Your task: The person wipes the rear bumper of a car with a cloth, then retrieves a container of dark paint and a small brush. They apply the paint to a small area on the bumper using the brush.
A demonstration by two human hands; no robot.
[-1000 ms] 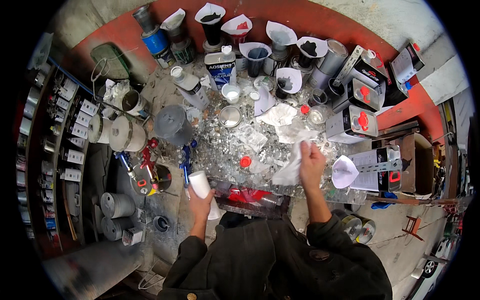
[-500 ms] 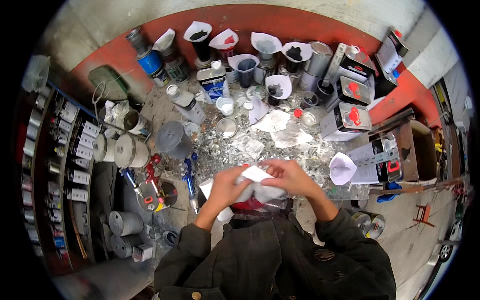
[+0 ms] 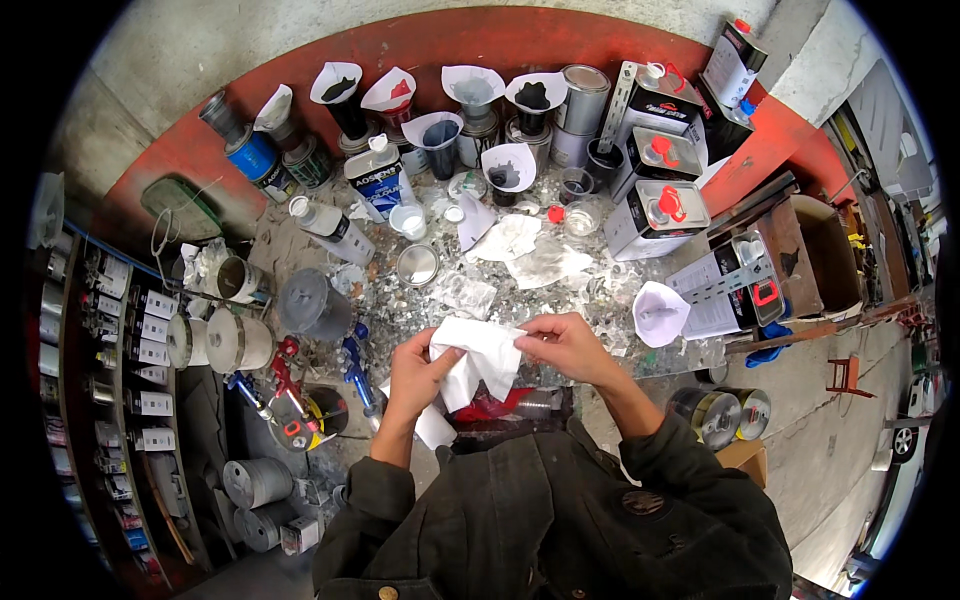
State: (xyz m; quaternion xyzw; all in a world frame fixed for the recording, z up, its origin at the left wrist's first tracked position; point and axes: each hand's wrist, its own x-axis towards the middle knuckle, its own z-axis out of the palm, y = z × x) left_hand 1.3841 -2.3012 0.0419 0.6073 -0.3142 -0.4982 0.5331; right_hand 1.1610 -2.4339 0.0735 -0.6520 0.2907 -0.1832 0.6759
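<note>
A white paper towel (image 3: 482,352), creased and hanging loosely, is stretched between my two hands above the near edge of the workbench. My left hand (image 3: 412,372) pinches its left side between thumb and fingers. On the other side, my right hand (image 3: 568,347) grips the upper right corner with its fingertips. Below the towel, something red (image 3: 495,407) is partly hidden at the bench front. A white paper roll (image 3: 433,428) sits beside my left wrist. Left of that wrist is a blue spray gun (image 3: 358,372).
The paint-spattered workbench (image 3: 590,325) carries cups with paper strainers (image 3: 440,135), a white bottle (image 3: 335,232), a lidded grey bucket (image 3: 312,303) and metal solvent cans (image 3: 655,222). A red spray gun (image 3: 286,368) hangs at left, near shelves of cans (image 3: 152,355). An orange stool (image 3: 846,376) stands far right.
The towel, bunched between my hands before, is now spread out and hangs down. My hands have moved slightly apart, and the view has shifted to the right.
</note>
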